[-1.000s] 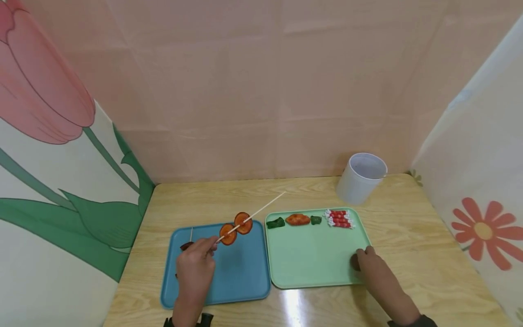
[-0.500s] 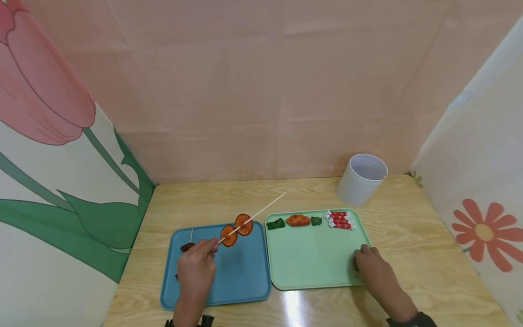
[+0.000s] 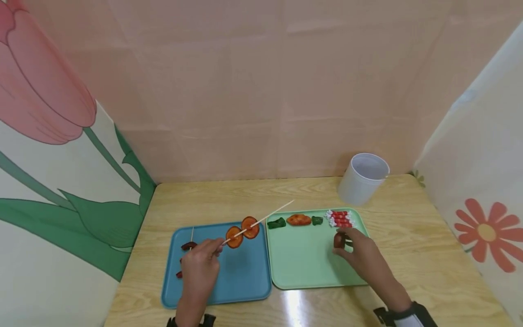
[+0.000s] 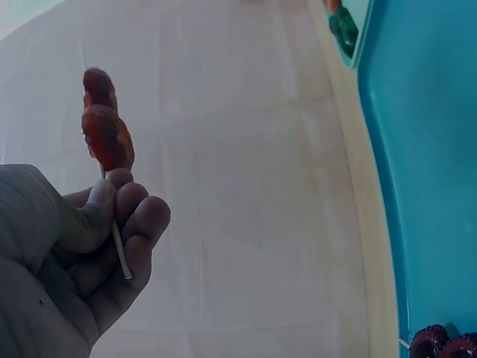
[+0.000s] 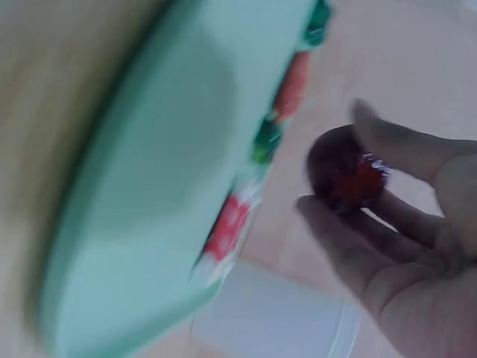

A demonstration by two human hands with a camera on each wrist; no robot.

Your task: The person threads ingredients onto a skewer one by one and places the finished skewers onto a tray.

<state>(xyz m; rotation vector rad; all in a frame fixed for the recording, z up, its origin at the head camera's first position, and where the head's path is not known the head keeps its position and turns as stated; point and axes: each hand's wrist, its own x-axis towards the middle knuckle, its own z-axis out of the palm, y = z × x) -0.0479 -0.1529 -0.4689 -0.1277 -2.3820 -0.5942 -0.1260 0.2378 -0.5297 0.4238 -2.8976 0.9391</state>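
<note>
Wooden counter (image 3: pixel 425 236); left hand (image 3: pixel 199 265) pinching skewer (image 3: pixel 267 216); right hand (image 3: pixel 362 254) gripping brown piece (image 3: pixel 339 240), could drop should fingertips slacken.

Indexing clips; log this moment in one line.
Left hand: holds skewer with two slices; right hand: holds round piece over green tray; blue tray: another skewer

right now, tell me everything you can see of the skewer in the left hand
The skewer is a thin, pale stick that looks wooden. Two round orange-brown slices with darker rims are threaded on it, close together. The left hand pinches it just beside them, a short end showing beyond the grip. Its bare far end points away and to the right. It appears raised over the blue tray.
</note>
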